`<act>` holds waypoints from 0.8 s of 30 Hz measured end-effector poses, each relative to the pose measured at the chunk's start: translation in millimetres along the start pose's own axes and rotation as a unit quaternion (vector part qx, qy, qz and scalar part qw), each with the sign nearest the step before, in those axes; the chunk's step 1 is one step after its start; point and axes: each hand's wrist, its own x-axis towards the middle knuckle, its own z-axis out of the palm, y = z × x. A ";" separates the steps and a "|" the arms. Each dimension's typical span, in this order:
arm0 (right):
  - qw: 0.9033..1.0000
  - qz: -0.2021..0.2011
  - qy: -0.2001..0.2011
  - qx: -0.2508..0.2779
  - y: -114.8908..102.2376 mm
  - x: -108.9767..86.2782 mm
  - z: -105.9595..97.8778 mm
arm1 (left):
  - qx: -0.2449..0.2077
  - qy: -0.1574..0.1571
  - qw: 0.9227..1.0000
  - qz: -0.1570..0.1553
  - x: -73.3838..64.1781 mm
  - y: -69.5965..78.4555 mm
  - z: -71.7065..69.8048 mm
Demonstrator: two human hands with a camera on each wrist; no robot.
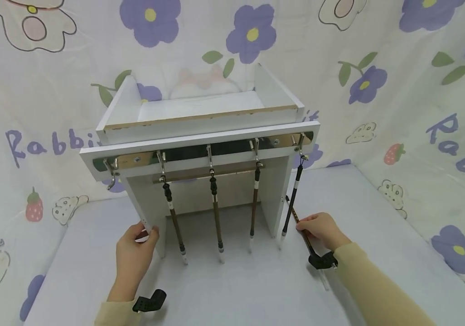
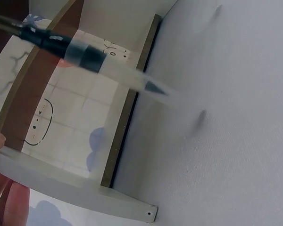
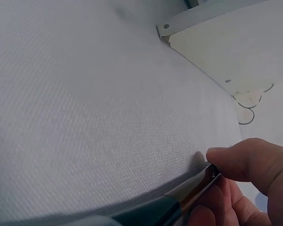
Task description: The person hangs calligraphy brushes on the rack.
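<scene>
A white wooden rack (image 1: 142,194) stands on the table, and my left hand (image 1: 134,258) grips the front edge of its left side panel. In the left wrist view the fingertips (image 2: 15,203) and thumb lie on either side of that panel (image 2: 75,190). My right hand (image 1: 320,231) pinches a calligraphy brush (image 1: 307,241) by its handle, right of the rack, close over the table. Its capped end points towards me, partly behind the wrist camera. In the right wrist view the brush's dark green collar (image 3: 151,211) shows below the thumb.
Several capped calligraphy brushes (image 1: 217,213) hang by loops from hooks on the rack's metal strip (image 1: 191,153). Another hook (image 1: 112,174) sits at the strip's left end. A tray-like shelf (image 1: 200,105) tops the rack. Behind stands a printed cloth (image 1: 200,27); white table (image 1: 257,290) lies below.
</scene>
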 end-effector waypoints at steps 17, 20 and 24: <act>1.000 0.002 -0.011 -0.004 -0.2 5.7 4.1 | -0.007 0.004 1.000 0.001 1.4 -0.6 -5.0; 1.000 0.001 -0.016 -0.008 0.5 5.5 2.6 | -0.009 0.004 1.000 0.004 2.0 1.2 -5.9; 1.000 0.000 -0.023 -0.017 2.4 1.8 -2.2 | -0.011 -0.001 1.000 0.007 1.9 2.9 -3.8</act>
